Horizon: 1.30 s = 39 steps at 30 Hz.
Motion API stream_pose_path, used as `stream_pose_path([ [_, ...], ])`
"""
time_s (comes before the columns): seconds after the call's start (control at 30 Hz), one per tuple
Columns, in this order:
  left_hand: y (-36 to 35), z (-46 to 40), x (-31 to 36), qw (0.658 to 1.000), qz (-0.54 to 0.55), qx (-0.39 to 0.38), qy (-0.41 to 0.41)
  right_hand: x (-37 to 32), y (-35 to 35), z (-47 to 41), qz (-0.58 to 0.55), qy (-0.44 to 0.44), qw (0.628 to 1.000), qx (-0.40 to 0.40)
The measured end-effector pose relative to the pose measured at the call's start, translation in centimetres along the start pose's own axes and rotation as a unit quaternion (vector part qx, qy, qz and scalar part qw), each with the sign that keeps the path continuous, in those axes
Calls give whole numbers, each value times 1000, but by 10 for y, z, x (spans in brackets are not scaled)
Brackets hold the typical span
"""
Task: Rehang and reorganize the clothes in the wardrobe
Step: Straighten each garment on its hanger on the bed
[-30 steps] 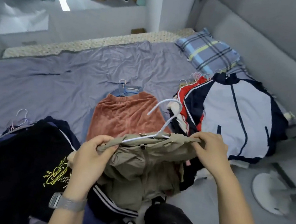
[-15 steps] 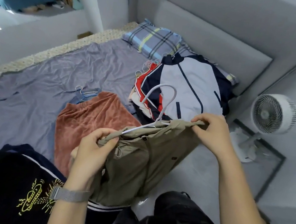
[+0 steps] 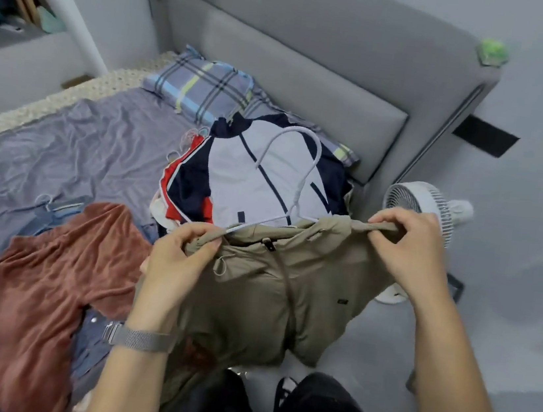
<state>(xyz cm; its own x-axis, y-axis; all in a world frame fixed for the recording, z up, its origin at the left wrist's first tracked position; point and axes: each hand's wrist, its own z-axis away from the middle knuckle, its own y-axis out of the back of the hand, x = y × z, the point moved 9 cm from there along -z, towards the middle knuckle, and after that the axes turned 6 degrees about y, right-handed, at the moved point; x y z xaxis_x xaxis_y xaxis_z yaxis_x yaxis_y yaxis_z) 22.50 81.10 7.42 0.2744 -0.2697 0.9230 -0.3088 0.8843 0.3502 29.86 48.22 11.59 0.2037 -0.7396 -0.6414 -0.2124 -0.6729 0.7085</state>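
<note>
Lying on the bed (image 3: 74,145) at the left is a rust cloth (image 3: 48,266). Next, the left hand (image 3: 174,262) pinches one shoulder of the tan jacket (image 3: 272,292). Its white hanger (image 3: 297,171) pokes up in the middle. The right hand (image 3: 408,255) pinches the other shoulder. The jacket has been lifted higher and swung right, off the bed. It looks ready to carry to the wardrobe.

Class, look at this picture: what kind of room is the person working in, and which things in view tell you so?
Most likely a bedroom. A bed with a padded headboard and a plaid pillow fills the view, clothes lie spread on it, and a small fan stands on the floor beside it.
</note>
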Motion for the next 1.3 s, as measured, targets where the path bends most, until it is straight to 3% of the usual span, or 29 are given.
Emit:
stream_pose_path([
  [0.33, -20, -89, 37, 995, 78, 55, 13, -7, -12, -145, -22, 67, 998, -5],
  [0.53, -38, -162, 50, 995, 97, -7, 18, 3, -45, -216, 0, 53, 999, 0],
  [0.73, -34, -225, 62, 998, 67, 4, 7, 5, -90, -281, 9, 83, 995, -59],
  [1.03, 7, -340, 124, 990, 26, 120, -71, -42, -142, -427, -64, 150, 985, -48],
  [1.3, -37, -450, 6, 993, -80, 66, 64, 40, -335, -483, 27, 150, 940, -304],
])
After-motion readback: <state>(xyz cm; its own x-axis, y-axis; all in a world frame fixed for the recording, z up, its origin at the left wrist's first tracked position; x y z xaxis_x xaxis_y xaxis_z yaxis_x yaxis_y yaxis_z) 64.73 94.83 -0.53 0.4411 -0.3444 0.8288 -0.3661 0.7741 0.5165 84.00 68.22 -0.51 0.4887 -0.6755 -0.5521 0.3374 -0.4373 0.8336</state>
